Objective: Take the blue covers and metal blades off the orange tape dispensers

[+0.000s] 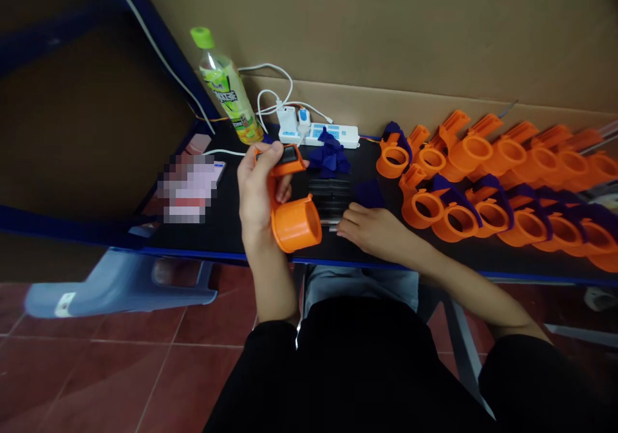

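Note:
My left hand [258, 188] is closed around an orange plastic part [293, 211] with a ring at one end, held upright just above the black table [217, 227]. My right hand [369, 227] rests low on the table with its fingertips at a stack of small black pieces [329, 196]; whether it pinches one is hidden. A pile of dark blue strips [331, 156] lies just behind the black stack. To the right, several finished-looking orange ring parts [487, 175], some with blue straps, lie in rows.
A green-capped drink bottle [226, 92] stands at the back left beside a white power strip [318, 134] with cables. A blurred-out object [188, 185] lies at the left. Cardboard lines the wall behind. A blue plastic stool [120, 285] stands on the red tile floor.

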`<state>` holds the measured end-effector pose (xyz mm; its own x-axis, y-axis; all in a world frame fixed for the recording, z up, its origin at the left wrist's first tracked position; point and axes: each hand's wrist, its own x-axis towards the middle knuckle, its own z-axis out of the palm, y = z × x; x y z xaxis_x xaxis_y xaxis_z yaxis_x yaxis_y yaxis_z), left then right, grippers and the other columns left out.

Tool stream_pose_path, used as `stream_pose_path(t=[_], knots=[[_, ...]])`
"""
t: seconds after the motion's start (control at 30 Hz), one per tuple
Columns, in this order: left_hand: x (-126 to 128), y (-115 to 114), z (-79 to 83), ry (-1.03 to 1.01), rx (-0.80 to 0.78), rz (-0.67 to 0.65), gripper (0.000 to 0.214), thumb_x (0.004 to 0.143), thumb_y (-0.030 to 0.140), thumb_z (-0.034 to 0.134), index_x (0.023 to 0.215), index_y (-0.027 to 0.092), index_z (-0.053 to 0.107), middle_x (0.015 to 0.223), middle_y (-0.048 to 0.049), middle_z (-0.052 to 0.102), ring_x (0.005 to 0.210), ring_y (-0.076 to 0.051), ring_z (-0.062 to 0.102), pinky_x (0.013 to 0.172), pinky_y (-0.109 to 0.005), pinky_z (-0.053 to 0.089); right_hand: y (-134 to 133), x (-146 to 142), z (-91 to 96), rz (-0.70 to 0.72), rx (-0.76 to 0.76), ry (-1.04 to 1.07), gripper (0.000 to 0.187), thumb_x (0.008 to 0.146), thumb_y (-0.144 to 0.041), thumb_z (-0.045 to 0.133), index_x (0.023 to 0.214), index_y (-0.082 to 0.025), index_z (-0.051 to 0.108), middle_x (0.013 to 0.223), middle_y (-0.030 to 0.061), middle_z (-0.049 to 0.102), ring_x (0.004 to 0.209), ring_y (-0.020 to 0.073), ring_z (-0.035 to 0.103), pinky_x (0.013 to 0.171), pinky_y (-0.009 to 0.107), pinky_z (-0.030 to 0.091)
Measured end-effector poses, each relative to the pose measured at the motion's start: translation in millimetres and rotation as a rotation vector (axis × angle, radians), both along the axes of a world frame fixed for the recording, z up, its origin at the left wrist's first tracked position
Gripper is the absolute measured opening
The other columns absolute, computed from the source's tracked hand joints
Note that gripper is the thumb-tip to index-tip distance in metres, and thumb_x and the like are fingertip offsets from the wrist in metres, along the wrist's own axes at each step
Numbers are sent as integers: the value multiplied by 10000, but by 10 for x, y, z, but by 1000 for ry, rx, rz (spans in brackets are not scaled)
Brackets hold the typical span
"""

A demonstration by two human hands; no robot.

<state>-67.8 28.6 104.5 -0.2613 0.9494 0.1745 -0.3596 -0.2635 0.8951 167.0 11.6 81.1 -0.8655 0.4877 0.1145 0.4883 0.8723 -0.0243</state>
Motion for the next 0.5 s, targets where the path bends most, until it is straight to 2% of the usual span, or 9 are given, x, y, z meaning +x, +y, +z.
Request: stream_pose_path(t=[0.1,0.2,0.37,0.5], knots=[[11,35,-10,3,-16,4,467,855,483,801,804,234,410,708,5,709,361,-38,246,391,-287,77,48,-139,-174,0,95,-67,332,1153,-207,448,1054,-147,759,982,121,716,1009,234,588,668,339,382],[-45,37,-24,20,-35,18,518,850,534,803,832,232,382,736,15,715,386,-27,233,420,-284,82,134,-190,-268,13,125,-59,365,1167,-220,420,1052,-145,758,982,121,711,1016,231,572,653,339,346],[-147,31,-59,95,-48,7,504,888,579,750,870,234,383,817,13,748,417,-21,264,480,-291,136,164,-192,-319,19,107,-79,353,1158,-186,426,1054,-139,760,993,116,710,1010,231,561,648,345,328],[-132,33,-58,72,-67,8,462,867,545,755,865,235,412,834,9,767,409,-26,257,497,-310,125,157,-216,-339,31,99,-69,360,1162,-211,436,1097,-132,781,996,114,718,1017,232,565,659,337,351]])
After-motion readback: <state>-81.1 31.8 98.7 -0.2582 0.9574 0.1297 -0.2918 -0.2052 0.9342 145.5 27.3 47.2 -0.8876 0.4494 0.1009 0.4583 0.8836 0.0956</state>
